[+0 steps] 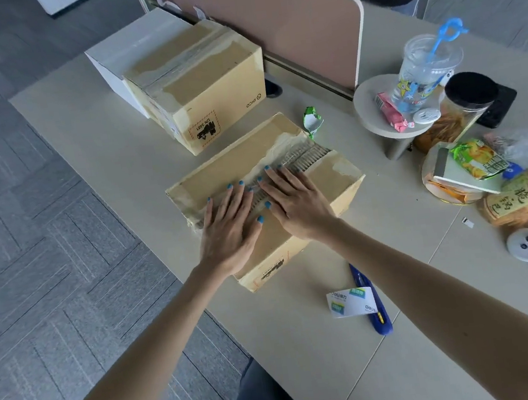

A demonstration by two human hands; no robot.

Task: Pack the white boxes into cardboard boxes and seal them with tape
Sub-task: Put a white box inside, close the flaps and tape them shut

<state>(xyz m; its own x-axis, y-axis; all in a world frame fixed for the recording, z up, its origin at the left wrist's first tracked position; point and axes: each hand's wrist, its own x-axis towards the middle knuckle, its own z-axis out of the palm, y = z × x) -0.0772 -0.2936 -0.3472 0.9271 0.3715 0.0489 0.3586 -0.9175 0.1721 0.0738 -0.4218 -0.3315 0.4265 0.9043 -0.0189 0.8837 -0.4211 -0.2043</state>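
The near cardboard box [342, 173] lies closed on the tabletop [118, 158] in front of the person, with a tape strip [297, 156] laid along its centre seam. The left hand [228, 219] and the right hand [296, 202] are laid flat on the lid, side by side, with fingertips on the tape. The grip of each is wide, the fingers straight, and nothing is held.

The step in hand is judged to be the pressing-down of the tape. It is done well when the palms are drawn outward from the middle toward both ends, so that air is driven out and the wrinkles seen at the strip's far end are flattened. Firm pressure is best applied beside the seam, over the flap edges. Whether the strip is carried down over the end walls cannot be made out; if so, those ends should be rubbed down too.

The far cardboard box [208, 83] stands taped, and a white box [125, 57] stands just behind it, outside any carton. The tape roll [351, 302] and the blue utility knife [378, 318] lie near the right forearm, should a second strip be wanted.
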